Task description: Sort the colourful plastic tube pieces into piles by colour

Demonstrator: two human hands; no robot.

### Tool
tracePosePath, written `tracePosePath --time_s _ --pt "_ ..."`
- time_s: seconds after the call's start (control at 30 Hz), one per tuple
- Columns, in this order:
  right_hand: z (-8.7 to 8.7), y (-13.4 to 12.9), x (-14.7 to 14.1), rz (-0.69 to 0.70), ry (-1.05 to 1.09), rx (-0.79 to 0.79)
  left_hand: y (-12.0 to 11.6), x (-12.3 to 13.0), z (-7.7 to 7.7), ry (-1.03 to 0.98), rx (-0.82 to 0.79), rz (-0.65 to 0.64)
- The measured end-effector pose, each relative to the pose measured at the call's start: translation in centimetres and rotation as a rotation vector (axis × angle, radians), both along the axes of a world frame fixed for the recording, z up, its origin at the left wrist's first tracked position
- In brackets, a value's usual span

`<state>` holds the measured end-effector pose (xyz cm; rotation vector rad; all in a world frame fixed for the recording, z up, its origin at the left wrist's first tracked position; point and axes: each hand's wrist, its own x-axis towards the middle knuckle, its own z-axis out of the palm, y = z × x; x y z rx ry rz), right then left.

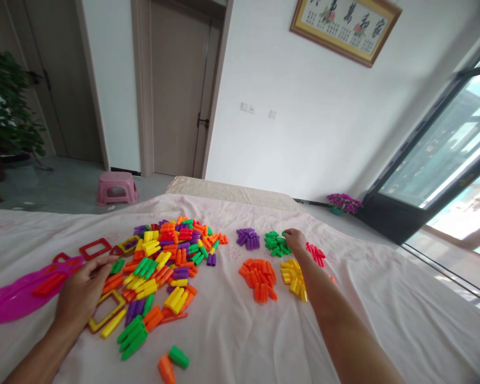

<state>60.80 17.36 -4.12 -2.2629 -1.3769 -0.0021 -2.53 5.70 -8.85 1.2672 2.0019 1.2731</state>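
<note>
My right hand [295, 241] reaches over the far edge of a small pile of green plastic toy blocks [278, 245]. Its fingers are pinched on a green block [284, 233] that pokes out at the fingertips. On the left, my left hand [82, 290] rests at the side of a big mixed heap of toy blocks [166, 250]. Thumb and forefinger close on another green block [117, 266]. Sorted piles lie near my right arm: purple blocks [248, 238], orange blocks [258, 277], yellow blocks [293, 277] and pinkish-red blocks [316, 254], the last partly behind the forearm.
A magenta plastic piece [18, 298] and red frames [95, 248] lie left of the heap. A yellow frame [107, 311] sits beside my left wrist. Two loose blocks [178, 356] are near the front. Everything lies on a wrinkled pale cloth [232, 336]. A pink stool [117, 188] stands beyond.
</note>
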Motion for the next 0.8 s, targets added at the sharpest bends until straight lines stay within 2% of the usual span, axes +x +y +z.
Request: tracePosePath --time_s 0.23,0.4,0.5,0.57,0.67,0.7,0.8 --pt "-0.3 0.1 0.2 0.055 -0.055 -0.116 0.2 -0.2 -0.4 0.001 0.001 -0.009" --pt "1.4 -0.4 -0.3 0.067 -0.074 -0.12 0.1 0.0 -0.3 -0.01 0.017 -0.014" --pt "2.7 -0.2 -2.2 0.126 -0.076 -0.076 0.1 0.2 -0.1 -0.01 0.036 -0.02" --pt "3.2 0.0 -4.7 0.219 -0.073 -0.038 0.0 0.3 0.1 -0.014 0.042 -0.021" --pt "3.2 -0.2 -10.1 0.42 -0.06 -0.006 -0.2 0.4 0.5 -0.016 0.037 -0.031" --pt "3.0 -0.4 -12.2 0.514 -0.056 0.001 -0.3 0.4 0.6 -0.016 0.035 -0.035" --pt "2.2 -1.4 -18.1 0.931 -0.116 0.028 -0.3 0.4 0.8 -0.006 0.034 -0.031"
